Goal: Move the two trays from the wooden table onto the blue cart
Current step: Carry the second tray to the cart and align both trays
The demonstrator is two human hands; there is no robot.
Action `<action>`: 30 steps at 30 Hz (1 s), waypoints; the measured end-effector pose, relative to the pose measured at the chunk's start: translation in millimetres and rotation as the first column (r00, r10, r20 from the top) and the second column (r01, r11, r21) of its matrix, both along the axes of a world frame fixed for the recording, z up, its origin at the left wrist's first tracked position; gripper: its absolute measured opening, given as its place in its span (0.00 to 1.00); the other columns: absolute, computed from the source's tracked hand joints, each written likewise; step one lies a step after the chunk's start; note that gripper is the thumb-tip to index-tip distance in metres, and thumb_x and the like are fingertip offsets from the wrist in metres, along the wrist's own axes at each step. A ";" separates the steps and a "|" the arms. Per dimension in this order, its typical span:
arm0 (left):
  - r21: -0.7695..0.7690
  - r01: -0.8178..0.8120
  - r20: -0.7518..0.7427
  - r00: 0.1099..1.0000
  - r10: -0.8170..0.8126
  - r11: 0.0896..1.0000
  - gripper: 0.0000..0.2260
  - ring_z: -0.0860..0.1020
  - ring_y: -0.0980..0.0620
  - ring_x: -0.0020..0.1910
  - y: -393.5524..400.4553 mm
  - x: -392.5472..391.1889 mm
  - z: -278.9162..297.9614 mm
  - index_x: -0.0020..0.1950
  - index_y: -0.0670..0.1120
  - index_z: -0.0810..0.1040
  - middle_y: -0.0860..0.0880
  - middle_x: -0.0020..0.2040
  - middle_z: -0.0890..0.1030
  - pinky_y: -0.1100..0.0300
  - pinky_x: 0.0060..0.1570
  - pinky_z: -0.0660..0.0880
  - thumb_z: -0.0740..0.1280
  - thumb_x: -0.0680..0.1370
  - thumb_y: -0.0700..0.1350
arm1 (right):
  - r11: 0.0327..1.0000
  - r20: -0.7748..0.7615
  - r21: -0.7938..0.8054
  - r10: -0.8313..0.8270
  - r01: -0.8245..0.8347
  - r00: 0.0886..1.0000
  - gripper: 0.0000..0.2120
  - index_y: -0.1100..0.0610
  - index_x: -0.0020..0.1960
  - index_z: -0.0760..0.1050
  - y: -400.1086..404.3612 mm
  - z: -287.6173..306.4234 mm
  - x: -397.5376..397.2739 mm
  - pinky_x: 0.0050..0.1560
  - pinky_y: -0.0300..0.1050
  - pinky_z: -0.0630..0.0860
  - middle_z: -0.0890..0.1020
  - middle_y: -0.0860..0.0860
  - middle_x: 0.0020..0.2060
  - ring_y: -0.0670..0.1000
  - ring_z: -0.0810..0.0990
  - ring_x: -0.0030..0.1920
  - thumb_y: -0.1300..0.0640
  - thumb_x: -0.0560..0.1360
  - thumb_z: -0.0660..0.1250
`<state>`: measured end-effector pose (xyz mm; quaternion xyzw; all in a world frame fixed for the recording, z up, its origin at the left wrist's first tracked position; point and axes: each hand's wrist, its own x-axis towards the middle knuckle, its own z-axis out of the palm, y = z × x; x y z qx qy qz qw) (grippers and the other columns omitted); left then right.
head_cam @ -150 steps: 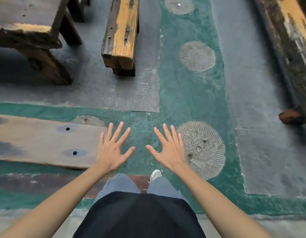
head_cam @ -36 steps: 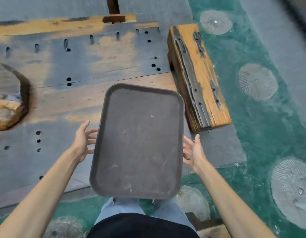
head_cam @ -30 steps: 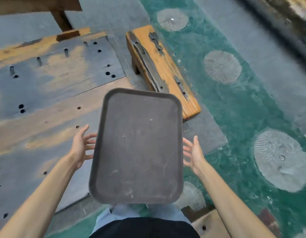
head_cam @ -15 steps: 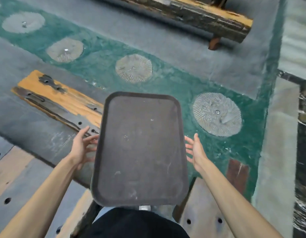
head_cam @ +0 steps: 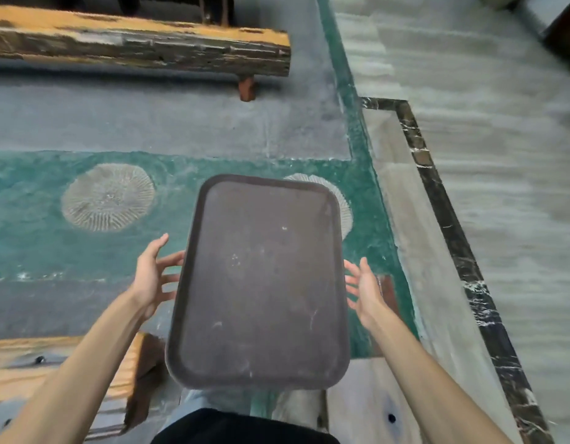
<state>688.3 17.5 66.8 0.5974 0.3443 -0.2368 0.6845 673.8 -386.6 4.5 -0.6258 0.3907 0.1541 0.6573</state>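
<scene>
A dark brown rectangular tray (head_cam: 261, 283) is held level in front of me, above the floor. My left hand (head_cam: 152, 277) supports its left long edge, fingers reaching under the rim. My right hand (head_cam: 365, 290) supports the right long edge the same way. The tray's top is bare, with a few pale scuffs. Whether a second tray is stacked under it I cannot tell. Neither the wooden table nor the blue cart is in view.
A long wooden bench (head_cam: 139, 46) lies across the top left. Another wooden bench end (head_cam: 53, 373) is at the lower left, and a grey plank (head_cam: 373, 398) at my feet. Green floor with round ribbed inlays (head_cam: 107, 197), then a dark marble border (head_cam: 453, 225) and pale floor at right.
I have lifted the tray off the wooden table and turned right with it. The table has left the view and the marble border and pale floor have come in. Both hands keep their hold.
</scene>
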 end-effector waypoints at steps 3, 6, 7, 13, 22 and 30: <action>0.008 0.116 0.028 0.993 -0.116 0.993 0.34 0.74 0.47 0.46 -33.2 71.5 5.4 0.60 0.46 0.81 0.51 0.55 0.78 0.52 0.44 0.68 0.60 0.67 0.70 | 0.993 0.006 0.006 -0.119 0.119 0.993 0.28 0.48 0.66 0.79 -30.3 1.8 20.6 0.49 0.48 0.71 0.78 0.48 0.42 0.51 0.78 0.54 0.35 0.82 0.48; 0.018 0.247 0.028 0.968 -0.247 0.969 0.35 0.73 0.48 0.45 -79.5 130.7 8.7 0.61 0.46 0.81 0.51 0.55 0.78 0.51 0.44 0.67 0.60 0.67 0.70 | 0.968 -0.007 0.036 -0.250 0.250 0.968 0.28 0.47 0.65 0.79 -62.6 6.1 25.0 0.55 0.51 0.72 0.80 0.50 0.46 0.53 0.78 0.57 0.34 0.81 0.49; 0.016 0.290 0.033 0.956 -0.291 0.957 0.35 0.73 0.47 0.46 -96.9 149.7 9.1 0.61 0.47 0.81 0.51 0.55 0.78 0.51 0.44 0.67 0.60 0.67 0.70 | 0.955 -0.002 0.039 -0.295 0.295 0.956 0.28 0.46 0.64 0.80 -74.6 6.5 24.4 0.59 0.52 0.72 0.81 0.52 0.49 0.54 0.78 0.58 0.33 0.81 0.49; 0.017 0.510 0.064 0.857 -0.510 0.860 0.35 0.73 0.46 0.48 -234.3 245.9 6.4 0.63 0.45 0.80 0.50 0.56 0.78 0.50 0.45 0.68 0.61 0.68 0.69 | 0.811 0.006 0.069 -0.583 0.581 0.812 0.26 0.47 0.59 0.81 -161.4 3.8 23.3 0.43 0.47 0.74 0.85 0.49 0.41 0.50 0.84 0.42 0.35 0.81 0.50; 0.041 0.746 0.081 0.661 -0.746 0.665 0.34 0.74 0.47 0.48 -479.4 336.5 7.0 0.64 0.46 0.80 0.49 0.55 0.78 0.53 0.45 0.68 0.59 0.71 0.69 | 0.626 0.037 0.102 -0.779 0.773 0.626 0.22 0.49 0.64 0.76 -319.5 -2.4 43.7 0.42 0.46 0.70 0.77 0.50 0.41 0.49 0.78 0.45 0.40 0.83 0.49; -0.066 0.901 0.051 0.433 -0.900 0.429 0.37 0.75 0.48 0.46 -662.6 361.0 17.4 0.63 0.48 0.81 0.48 0.53 0.79 0.52 0.45 0.69 0.55 0.68 0.73 | 0.468 0.059 0.104 -0.884 0.878 0.464 0.26 0.50 0.68 0.76 -437.0 6.2 6.8 0.47 0.48 0.72 0.79 0.51 0.45 0.51 0.78 0.48 0.39 0.83 0.47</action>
